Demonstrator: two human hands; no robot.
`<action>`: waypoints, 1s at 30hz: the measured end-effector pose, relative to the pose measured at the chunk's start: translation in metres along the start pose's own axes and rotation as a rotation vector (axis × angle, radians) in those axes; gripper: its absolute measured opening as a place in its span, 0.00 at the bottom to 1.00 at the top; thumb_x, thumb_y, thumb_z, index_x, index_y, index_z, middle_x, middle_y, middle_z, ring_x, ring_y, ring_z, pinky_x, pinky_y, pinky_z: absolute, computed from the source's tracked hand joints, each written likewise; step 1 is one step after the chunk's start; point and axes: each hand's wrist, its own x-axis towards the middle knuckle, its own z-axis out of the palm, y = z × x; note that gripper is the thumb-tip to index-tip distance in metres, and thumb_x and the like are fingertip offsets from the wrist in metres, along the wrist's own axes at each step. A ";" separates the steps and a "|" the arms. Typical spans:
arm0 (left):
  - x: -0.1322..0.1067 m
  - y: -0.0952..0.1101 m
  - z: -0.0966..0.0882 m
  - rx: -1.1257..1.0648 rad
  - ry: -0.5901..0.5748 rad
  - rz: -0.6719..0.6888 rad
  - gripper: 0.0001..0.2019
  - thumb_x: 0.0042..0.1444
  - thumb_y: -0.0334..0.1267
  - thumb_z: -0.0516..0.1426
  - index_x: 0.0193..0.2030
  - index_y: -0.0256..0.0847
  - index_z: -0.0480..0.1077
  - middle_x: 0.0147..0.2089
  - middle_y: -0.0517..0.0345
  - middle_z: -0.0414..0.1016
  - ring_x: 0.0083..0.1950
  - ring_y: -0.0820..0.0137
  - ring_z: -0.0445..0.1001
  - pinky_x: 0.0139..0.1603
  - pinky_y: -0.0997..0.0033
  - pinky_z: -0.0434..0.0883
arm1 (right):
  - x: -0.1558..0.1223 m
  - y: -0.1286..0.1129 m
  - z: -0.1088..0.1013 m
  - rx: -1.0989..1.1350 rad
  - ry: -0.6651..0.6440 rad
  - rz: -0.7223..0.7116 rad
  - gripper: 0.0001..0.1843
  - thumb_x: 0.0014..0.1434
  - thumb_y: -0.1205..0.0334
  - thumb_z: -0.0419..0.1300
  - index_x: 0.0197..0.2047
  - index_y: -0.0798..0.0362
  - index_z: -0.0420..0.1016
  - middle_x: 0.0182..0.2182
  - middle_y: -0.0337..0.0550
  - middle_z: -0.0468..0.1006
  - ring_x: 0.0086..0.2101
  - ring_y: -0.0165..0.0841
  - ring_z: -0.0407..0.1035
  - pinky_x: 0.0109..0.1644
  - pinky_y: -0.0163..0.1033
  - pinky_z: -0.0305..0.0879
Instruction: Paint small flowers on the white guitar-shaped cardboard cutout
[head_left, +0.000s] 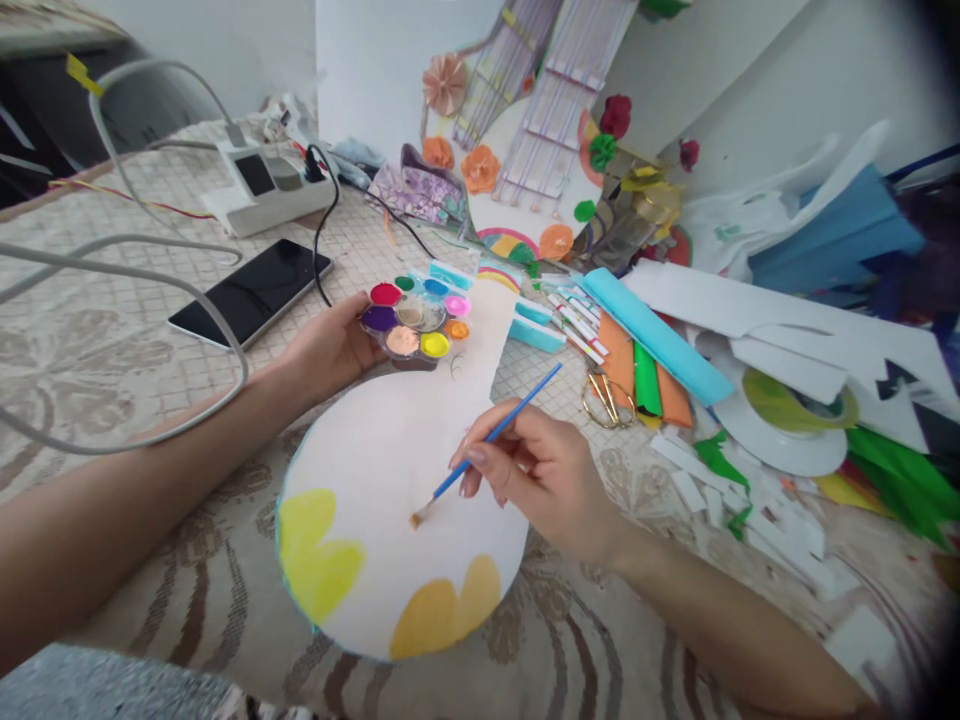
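Note:
My right hand (529,475) pinches a blue paintbrush (499,430), its brownish bristles just over or touching a white guitar-shaped cutout (375,430). Yellow petal shapes are painted at the cutout's lower left edge, orange-yellow ones at its bottom. A rainbow band crosses the top of its neck, with light blue tabs on both sides. My left hand (337,345) grips a paint palette (420,315) from its left side, beside the neck. Its wells hold red, green, blue, pink, orange, yellow, peach and purple paint. Part of the left hand's fingers is hidden beneath the palette.
Left of the palette lie a smartphone (251,290), a looping grey cable (150,268) and a white power strip (274,195). Gold scissors (609,400), a light blue paper roll (652,330), tape (799,400) and paper scraps crowd the right. A flower-decorated cutout (540,120) stands behind.

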 end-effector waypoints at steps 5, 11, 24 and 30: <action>0.000 0.000 0.000 -0.007 0.001 -0.014 0.15 0.65 0.35 0.46 0.44 0.30 0.72 0.41 0.44 0.82 0.43 0.60 0.81 0.55 0.51 0.73 | 0.003 -0.007 -0.012 -0.088 0.230 -0.082 0.04 0.64 0.62 0.60 0.37 0.52 0.72 0.29 0.38 0.77 0.25 0.26 0.74 0.22 0.30 0.66; 0.001 -0.001 -0.002 -0.005 -0.026 0.005 0.15 0.65 0.34 0.46 0.42 0.31 0.73 0.41 0.46 0.82 0.43 0.60 0.81 0.55 0.50 0.73 | -0.007 -0.011 -0.005 0.094 -0.041 0.060 0.05 0.63 0.61 0.61 0.37 0.53 0.72 0.24 0.38 0.77 0.23 0.28 0.75 0.23 0.30 0.67; -0.002 0.001 0.001 0.004 -0.023 -0.003 0.16 0.66 0.34 0.45 0.42 0.31 0.73 0.42 0.45 0.81 0.44 0.59 0.80 0.54 0.47 0.73 | -0.008 -0.009 -0.002 0.019 -0.158 0.056 0.07 0.62 0.61 0.60 0.34 0.54 0.74 0.23 0.38 0.75 0.23 0.27 0.71 0.26 0.32 0.69; 0.001 0.000 -0.002 0.001 -0.015 0.002 0.16 0.66 0.34 0.45 0.42 0.32 0.73 0.41 0.47 0.81 0.43 0.60 0.80 0.54 0.47 0.74 | -0.007 -0.014 -0.014 -0.182 0.007 -0.065 0.04 0.62 0.63 0.61 0.35 0.52 0.74 0.26 0.39 0.77 0.25 0.28 0.71 0.27 0.33 0.69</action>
